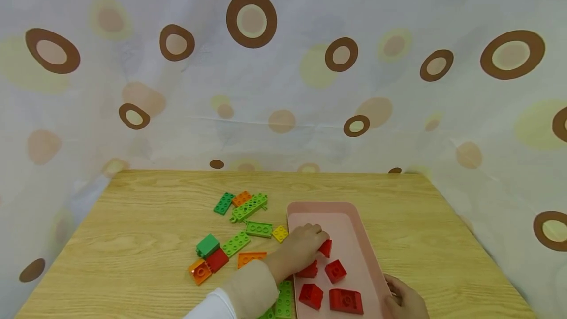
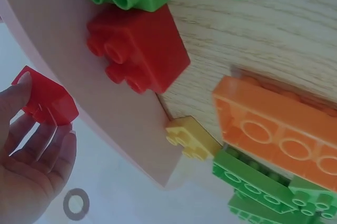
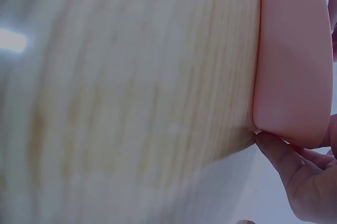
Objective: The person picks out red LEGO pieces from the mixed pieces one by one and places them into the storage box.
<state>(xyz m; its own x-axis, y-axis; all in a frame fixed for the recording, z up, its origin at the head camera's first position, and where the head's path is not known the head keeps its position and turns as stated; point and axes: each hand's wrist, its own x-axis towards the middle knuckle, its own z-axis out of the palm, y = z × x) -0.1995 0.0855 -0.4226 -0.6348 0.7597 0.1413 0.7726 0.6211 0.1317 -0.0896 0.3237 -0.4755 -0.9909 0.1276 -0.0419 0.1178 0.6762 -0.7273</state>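
A red toy brick [image 2: 51,97] is pinched between the thumb and fingers of my left hand [image 1: 303,246], above the pink tray [image 1: 367,255]. Several other red bricks lie in the tray, among them a slope-sided one [image 1: 311,295] and a longer curved one [image 1: 346,301]. My right hand [image 1: 405,297] grips the tray's right side near its front; in the right wrist view its fingertips [image 3: 268,142] are at the tray's lower corner. My left forearm covers part of the tray's left rim.
Left of the tray, loose bricks lie on the wooden table [image 1: 133,240]: a yellow one [image 1: 280,234], an orange one [image 1: 251,258], a red one [image 2: 142,50] and several green ones. A patterned curtain [image 1: 283,87] stands behind the table.
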